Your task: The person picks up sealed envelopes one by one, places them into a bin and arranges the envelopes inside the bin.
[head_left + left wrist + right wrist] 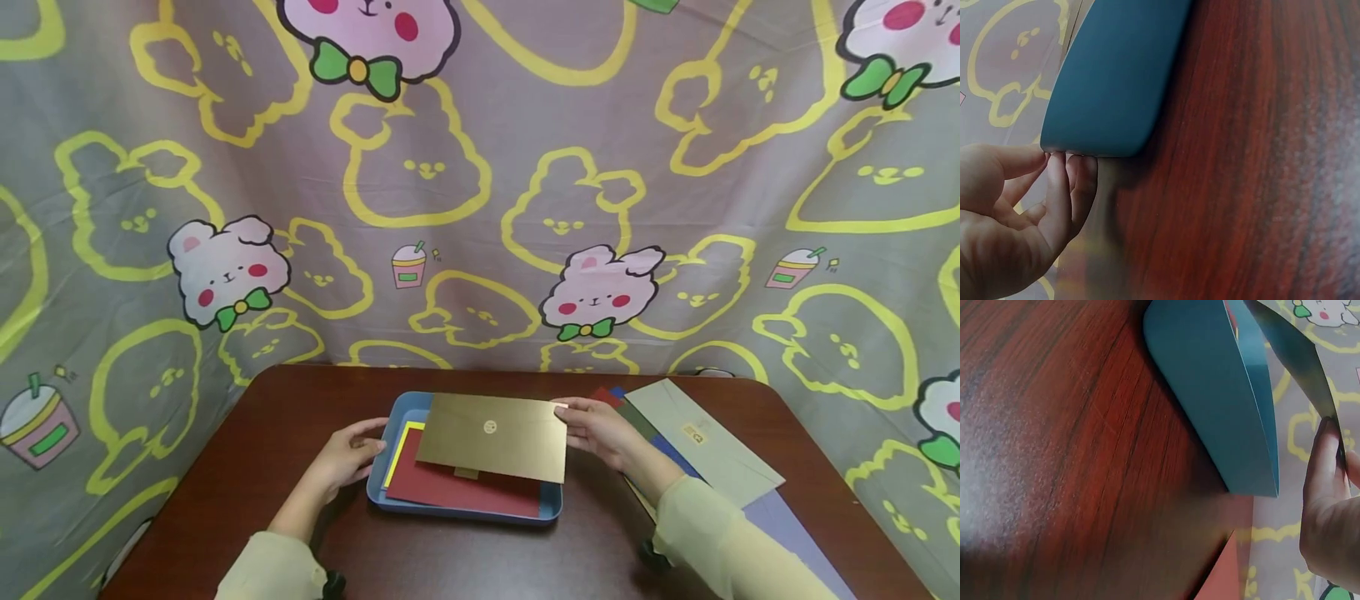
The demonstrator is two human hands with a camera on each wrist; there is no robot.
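Note:
A blue tray [401,506] stands on the table, holding a red envelope [480,493] and a yellow one [408,433]. My left hand [341,458] pinches the tray's left rim between thumb and fingers; the left wrist view shows the same hand [1029,212] at the tray's end wall [1116,75]. Above the tray, a gold envelope [495,446] with a small round seal is tilted, its right edge pinched by my right hand [603,433]. In the right wrist view this envelope [1304,359] is apart from the tray wall [1216,406].
Right of the tray lies a fanned pile of envelopes: a pale grey-green one [720,450] on top, with a lavender one [798,542], a blue one [678,458] and a red corner [606,396] showing. A patterned cloth [480,250] hangs behind the brown wooden table [435,558].

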